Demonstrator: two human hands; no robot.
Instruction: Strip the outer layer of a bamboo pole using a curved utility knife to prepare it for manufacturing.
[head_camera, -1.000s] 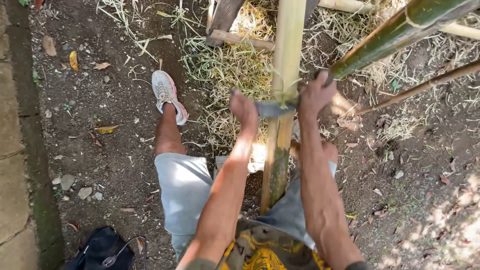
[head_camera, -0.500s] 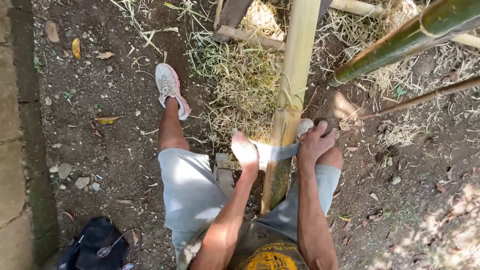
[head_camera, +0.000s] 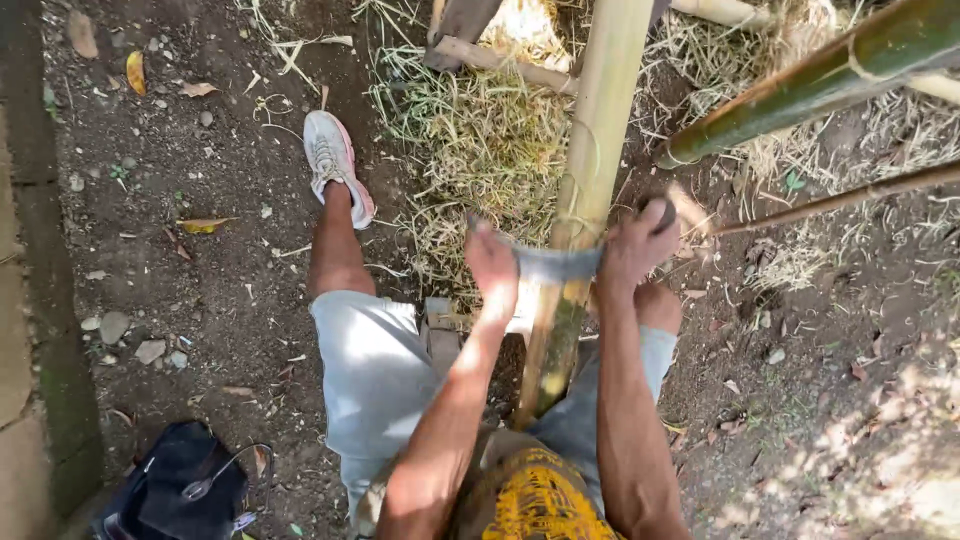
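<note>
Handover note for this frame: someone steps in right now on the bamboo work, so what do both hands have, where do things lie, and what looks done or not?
Left hand: gripping the left end of a curved two-handled blade.
Right hand: gripping the blade's right handle.
The blade lies across the pale bamboo pole, which slants up from between the person's knees.
Done: above the blade the pole is pale and yellowish.
Left: below the blade the pole looks greener and darker.
Nearby: dry shavings on the ground, a green bamboo pole to the right, a dark bag on the left.
</note>
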